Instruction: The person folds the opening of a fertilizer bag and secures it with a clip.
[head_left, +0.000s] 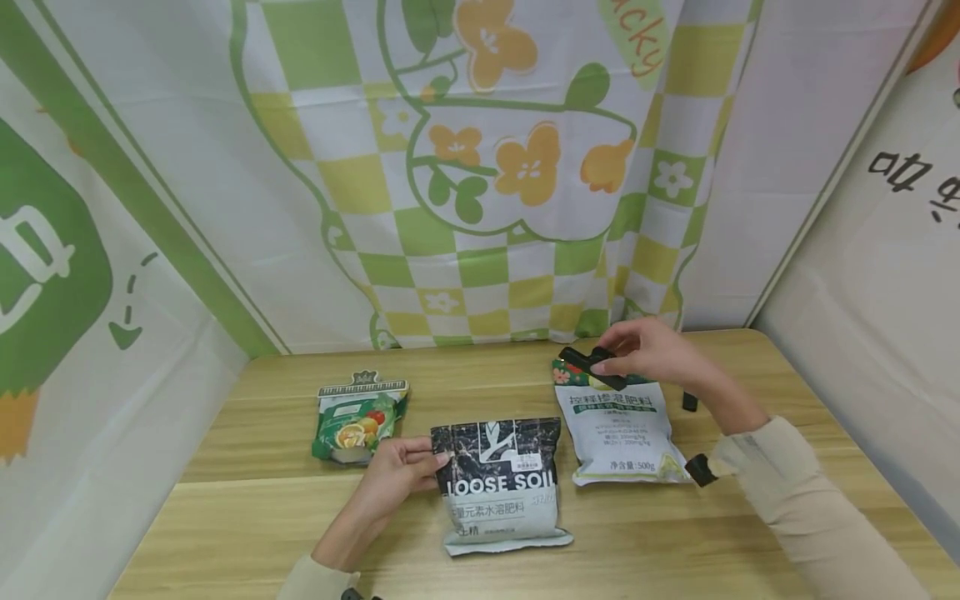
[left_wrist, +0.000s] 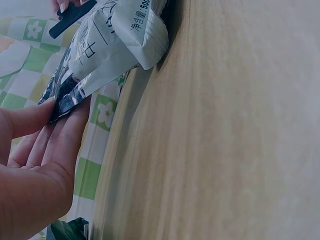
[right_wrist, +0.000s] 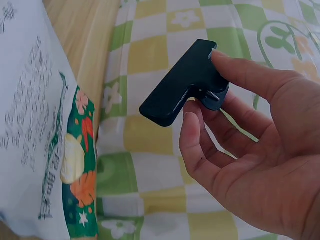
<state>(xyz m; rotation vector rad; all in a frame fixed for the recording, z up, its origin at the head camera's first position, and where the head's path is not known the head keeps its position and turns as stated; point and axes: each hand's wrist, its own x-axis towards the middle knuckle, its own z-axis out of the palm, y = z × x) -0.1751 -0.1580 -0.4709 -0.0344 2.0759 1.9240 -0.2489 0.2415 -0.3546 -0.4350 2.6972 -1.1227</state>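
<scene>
The left hand (head_left: pixel 399 471) pinches the upper left edge of the black-and-white LOOSE SOIL bag (head_left: pixel 504 492), thumb on the front; the left wrist view shows the thumb and fingers of that hand (left_wrist: pixel 45 150) on the dark edge of the bag (left_wrist: pixel 95 60). A black clip (right_wrist: pixel 182 82) is held between thumb and fingers of the right hand (right_wrist: pixel 250 135). In the head view the right hand (head_left: pixel 648 350) has the clip (head_left: pixel 592 368) over the green top of the white 500g bag (head_left: pixel 626 433); in the right wrist view the clip is apart from that bag (right_wrist: pixel 30 125).
A small green bag (head_left: pixel 360 425) with fruit pictures lies at the left on the wooden table (head_left: pixel 262 500), a pale clip (head_left: pixel 363 385) across its top. Another black object (head_left: pixel 690 402) lies right of the 500g bag, partly hidden. A patterned curtain (head_left: pixel 480 283) hangs behind the table.
</scene>
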